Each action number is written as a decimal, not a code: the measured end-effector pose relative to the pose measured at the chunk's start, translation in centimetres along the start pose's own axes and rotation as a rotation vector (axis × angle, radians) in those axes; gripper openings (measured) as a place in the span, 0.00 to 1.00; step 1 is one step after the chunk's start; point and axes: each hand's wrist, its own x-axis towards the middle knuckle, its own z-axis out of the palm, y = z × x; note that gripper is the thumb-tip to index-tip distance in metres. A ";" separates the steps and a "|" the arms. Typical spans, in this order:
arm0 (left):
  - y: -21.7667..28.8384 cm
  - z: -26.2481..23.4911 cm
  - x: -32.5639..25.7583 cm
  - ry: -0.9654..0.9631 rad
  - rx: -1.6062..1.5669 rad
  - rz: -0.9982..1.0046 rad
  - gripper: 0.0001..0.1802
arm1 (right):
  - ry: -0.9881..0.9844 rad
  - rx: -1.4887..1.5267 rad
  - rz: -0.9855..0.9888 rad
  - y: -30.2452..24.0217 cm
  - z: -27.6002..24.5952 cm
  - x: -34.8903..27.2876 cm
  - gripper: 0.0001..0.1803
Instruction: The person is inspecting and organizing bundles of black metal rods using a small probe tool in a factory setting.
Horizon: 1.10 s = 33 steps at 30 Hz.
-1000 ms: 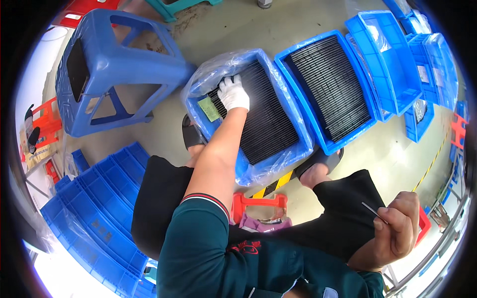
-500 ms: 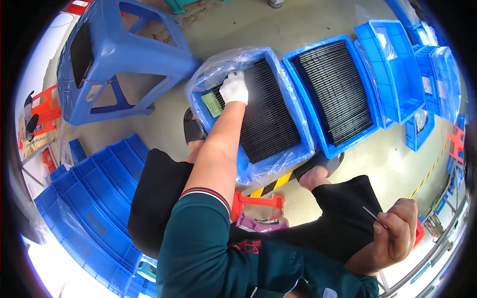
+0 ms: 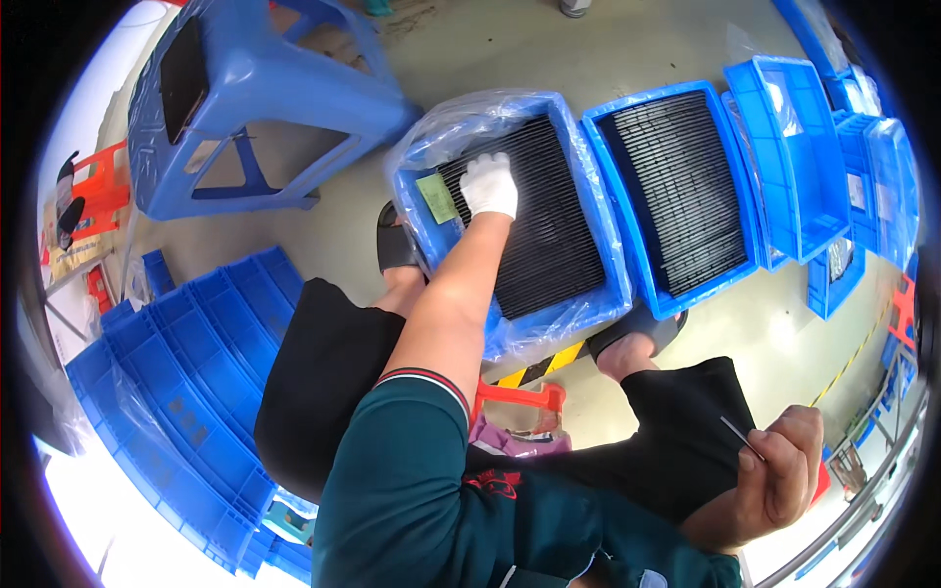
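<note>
My left hand [image 3: 488, 184], in a white glove, rests on rows of thin black rods [image 3: 544, 235] packed in a plastic-lined blue crate [image 3: 622, 284]. Its fingers are curled downward, and whatever may be under them is hidden. Beside the glove, a yellow-green paper slip [image 3: 436, 199] lies at the crate's left side. My right hand [image 3: 784, 470] is bare and held up at the lower right, over my knee. Its thumb and fingers pinch a thin metal pin [image 3: 737, 432], which points up and to the left.
A second blue crate [image 3: 754, 220] of dark rods adjoins on the right, with more blue crates [image 3: 799, 157] beyond it. A blue plastic stool [image 3: 265, 88] stands at the upper left. Stacked blue crates [image 3: 186, 382] fill the lower left. A red stool [image 3: 529, 395] shows between my legs.
My left hand has shifted slightly down over the rods, away from the crate's far edge. My right hand still pinches the pin. The whole view has moved a little.
</note>
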 end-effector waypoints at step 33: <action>-2.0 -1.9 3.9 0.049 -1.030 -1.074 0.27 | -0.094 0.010 -0.091 0.3 -2.2 -0.3 0.16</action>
